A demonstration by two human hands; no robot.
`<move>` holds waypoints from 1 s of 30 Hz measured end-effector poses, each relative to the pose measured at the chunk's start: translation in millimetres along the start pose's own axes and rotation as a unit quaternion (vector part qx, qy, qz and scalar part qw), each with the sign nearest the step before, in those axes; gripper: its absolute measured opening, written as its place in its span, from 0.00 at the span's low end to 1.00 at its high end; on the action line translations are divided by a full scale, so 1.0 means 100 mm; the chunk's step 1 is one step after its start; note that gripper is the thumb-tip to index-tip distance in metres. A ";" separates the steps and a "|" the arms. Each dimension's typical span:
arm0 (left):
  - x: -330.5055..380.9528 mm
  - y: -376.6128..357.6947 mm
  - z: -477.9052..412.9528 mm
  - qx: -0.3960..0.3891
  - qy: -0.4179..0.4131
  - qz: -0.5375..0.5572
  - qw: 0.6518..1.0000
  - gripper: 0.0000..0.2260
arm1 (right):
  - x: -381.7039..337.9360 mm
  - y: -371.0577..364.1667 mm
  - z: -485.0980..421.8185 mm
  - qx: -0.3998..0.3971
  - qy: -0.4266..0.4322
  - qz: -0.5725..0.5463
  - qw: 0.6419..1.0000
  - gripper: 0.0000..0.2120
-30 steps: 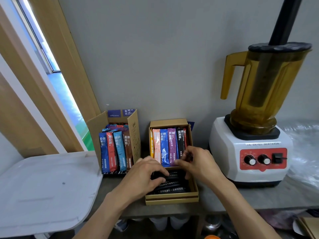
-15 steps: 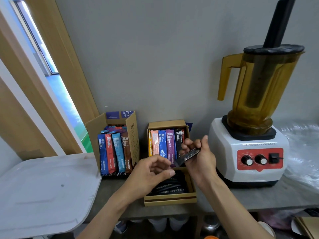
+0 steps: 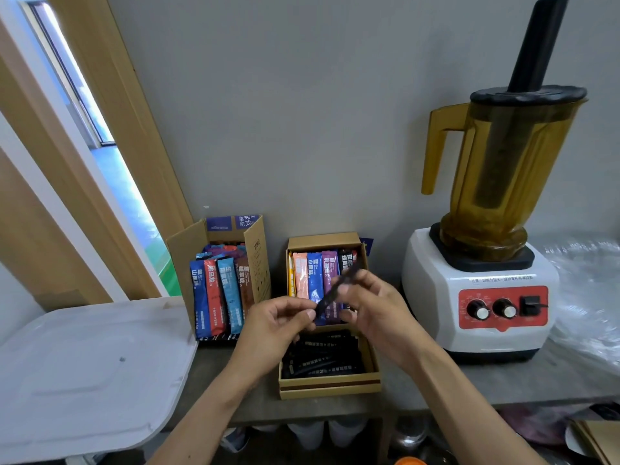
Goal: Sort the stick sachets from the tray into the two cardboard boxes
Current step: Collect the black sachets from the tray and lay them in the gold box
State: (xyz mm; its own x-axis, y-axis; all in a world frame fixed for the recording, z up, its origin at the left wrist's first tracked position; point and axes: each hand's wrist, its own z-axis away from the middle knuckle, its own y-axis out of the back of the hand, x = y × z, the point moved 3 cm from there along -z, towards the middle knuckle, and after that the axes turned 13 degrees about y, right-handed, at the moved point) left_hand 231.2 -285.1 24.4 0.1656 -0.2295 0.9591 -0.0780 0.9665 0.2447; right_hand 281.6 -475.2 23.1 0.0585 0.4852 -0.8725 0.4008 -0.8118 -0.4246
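Observation:
A black stick sachet (image 3: 336,290) is held tilted above the right cardboard box (image 3: 330,388). My left hand (image 3: 278,325) pinches its lower end and my right hand (image 3: 375,307) pinches its upper part. That box holds several upright coloured sachets at its back and a pile of black sachets (image 3: 322,359) lying flat at its front. The left cardboard box (image 3: 256,260) stands open with several upright blue, red and brown sachets in it. The white tray (image 3: 84,374) lies at the left with no sachets visible on it.
A white blender (image 3: 483,293) with an amber jug and black tamper stands right of the boxes. Crinkled clear plastic (image 3: 587,297) lies at the far right. A wooden window frame (image 3: 110,146) rises on the left, the grey wall behind. Bottles show under the counter.
My right hand lifted a black sachet out of the right box. My left hand rose from the box and took its lower end, so both hands now hold it above the box.

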 end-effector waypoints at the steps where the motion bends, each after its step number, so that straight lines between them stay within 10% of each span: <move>1: -0.01 0.00 -0.01 -0.004 0.018 0.013 1.000 0.07 | -0.01 0.01 0.01 -0.016 0.000 -0.003 1.000 0.19; 11: -0.01 -0.05 0.04 -0.104 0.071 0.044 0.991 0.08 | -0.01 -0.08 0.03 -0.060 0.082 0.250 0.963 0.06; 23: 0.13 0.18 0.08 0.099 -0.068 0.018 0.993 0.06 | 0.03 -0.02 0.07 -0.091 0.034 0.276 0.956 0.07; 30: 0.09 0.20 0.03 0.090 -0.061 0.080 0.991 0.10 | 0.01 0.02 0.05 -0.130 0.005 0.274 0.953 0.12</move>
State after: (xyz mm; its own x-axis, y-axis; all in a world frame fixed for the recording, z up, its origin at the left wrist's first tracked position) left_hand 227.9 -268.0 38.4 0.0179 -0.0971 0.9951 -0.2693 0.9580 0.0984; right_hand 277.7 -478.0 19.9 0.3317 0.0159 -0.9433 0.5213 -0.8364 0.1692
